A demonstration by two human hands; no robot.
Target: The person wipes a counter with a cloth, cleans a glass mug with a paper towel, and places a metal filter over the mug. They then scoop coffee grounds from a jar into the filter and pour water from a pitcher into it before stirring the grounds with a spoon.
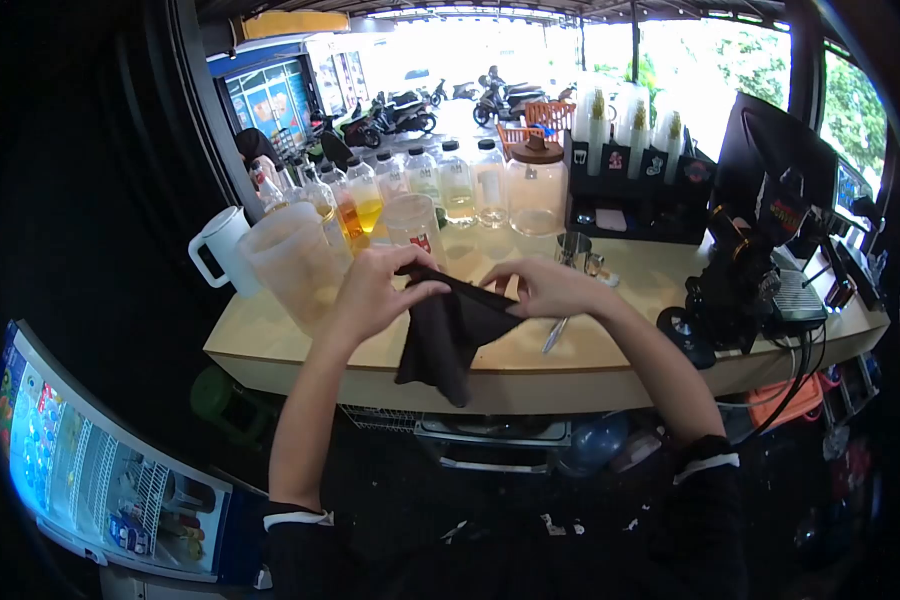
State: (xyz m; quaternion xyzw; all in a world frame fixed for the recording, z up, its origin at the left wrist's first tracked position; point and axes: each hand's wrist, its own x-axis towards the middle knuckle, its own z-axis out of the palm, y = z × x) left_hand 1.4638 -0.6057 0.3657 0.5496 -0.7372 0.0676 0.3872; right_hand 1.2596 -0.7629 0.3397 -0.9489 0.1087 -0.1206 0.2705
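Note:
A dark cloth point(445, 335) hangs between my two hands, over the front edge of the wooden counter point(590, 345). My left hand point(378, 290) pinches its upper left corner between thumb and fingers. On the other side, my right hand point(545, 288) grips the upper right part of the cloth. Just behind the cloth stands a clear plastic jug point(410, 222) with a red mark. A metal cup point(573, 250) is behind my right hand, and a thin metal utensil point(555, 335) lies on the counter below it.
Large cloudy containers point(290, 255) and a white pitcher point(228, 250) stand at the left. Bottles point(457, 185) and a lidded glass jar point(536, 190) line the back. A black cup organizer point(640, 215) and a coffee machine point(740, 270) are at the right. A lit fridge point(100, 470) stands lower left.

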